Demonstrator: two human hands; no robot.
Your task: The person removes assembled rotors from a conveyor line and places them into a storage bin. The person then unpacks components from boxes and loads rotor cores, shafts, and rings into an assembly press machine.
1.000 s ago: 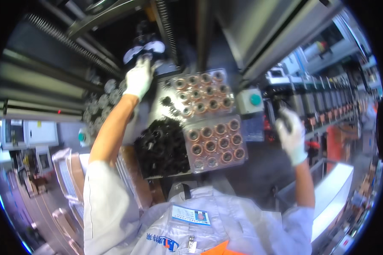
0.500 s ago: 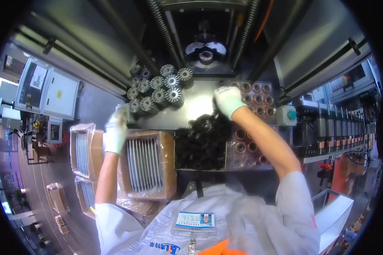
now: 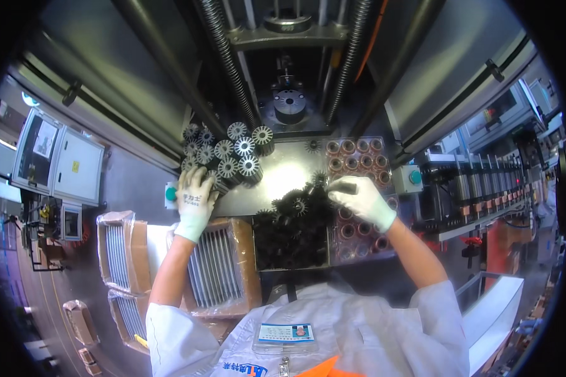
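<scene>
My left hand (image 3: 194,200), in a white glove, lies at the near left corner of a group of slotted metal cores (image 3: 244,146). Its fingers are stretched forward against the nearest cores, and their tips are partly lost among them. My gloved right hand (image 3: 366,201) pinches a small dark piece (image 3: 344,186) between thumb and fingers; its exact kind is not clear. Just left of that hand, black toothed discs (image 3: 300,206) are heaped in a tray. Two more black toothed discs (image 3: 312,146) lie apart from the heap, near the plate's right side.
A bright metal plate (image 3: 233,202) lies before a press with a round dark fixture (image 3: 289,105). Clear trays hold copper-coloured rings (image 3: 363,162). Green-button boxes (image 3: 415,178) flank the plate. A carton of metal rods (image 3: 215,267) stands at the near left.
My left hand has moved from beside the button box onto the cores. My right hand has drawn nearer, now with a dark piece. The press fixture looks different; the view has shifted.
</scene>
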